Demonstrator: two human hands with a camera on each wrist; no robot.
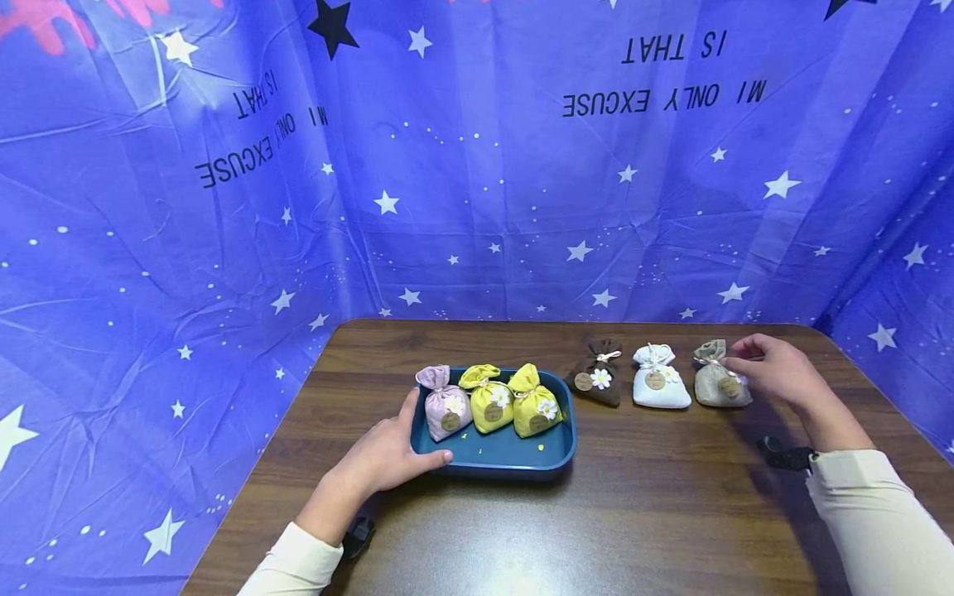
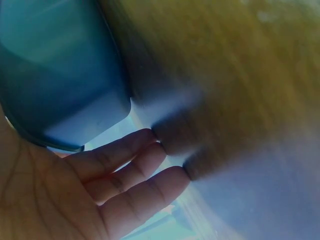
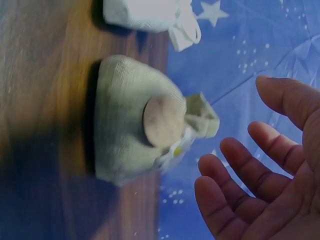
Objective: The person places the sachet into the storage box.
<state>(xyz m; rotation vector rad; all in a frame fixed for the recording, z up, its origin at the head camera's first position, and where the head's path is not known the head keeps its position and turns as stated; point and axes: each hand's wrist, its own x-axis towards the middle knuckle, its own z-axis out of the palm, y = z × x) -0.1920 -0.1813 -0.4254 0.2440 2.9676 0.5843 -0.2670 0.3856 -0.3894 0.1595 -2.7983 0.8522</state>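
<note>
Right hand: the hand [image 1: 778, 372] is beside the grey-beige pouch, fingers spread and slightly bent with the thumb apart; the right wrist view shows a gap between fingertips and cloth, so nothing is gripped.
Left hand: the left hand [image 1: 387, 451] rests at the near left corner of the tray, thumb along the front wall, other fingers extended by the left side.
Grey-beige pouch: the grey-beige pouch [image 1: 714, 386] sits on the tabletop [image 1: 671, 505], last on the right of its row, with a tied neck, a round tag [image 3: 163, 121] and a white flower.
Row beside it: a white pouch [image 1: 647, 392] is in the middle, and a dark brown pouch [image 1: 605, 397] is nearest the tray; the three stand apart from one another.
Blue tray: the tray [image 1: 507, 454] holds a pale pink pouch [image 1: 440, 406] at the left and two yellow pouches [image 1: 484, 420] to its right, all along the far side; small yellow bits [image 1: 541, 448] lie on its floor.
Wrists: cream sleeves [image 1: 872, 505], with a black strap [image 1: 790, 456] at the right one.
Backdrop: a blue curtain [image 1: 477, 207] with white stars and upside-down lettering behind the tabletop.
</note>
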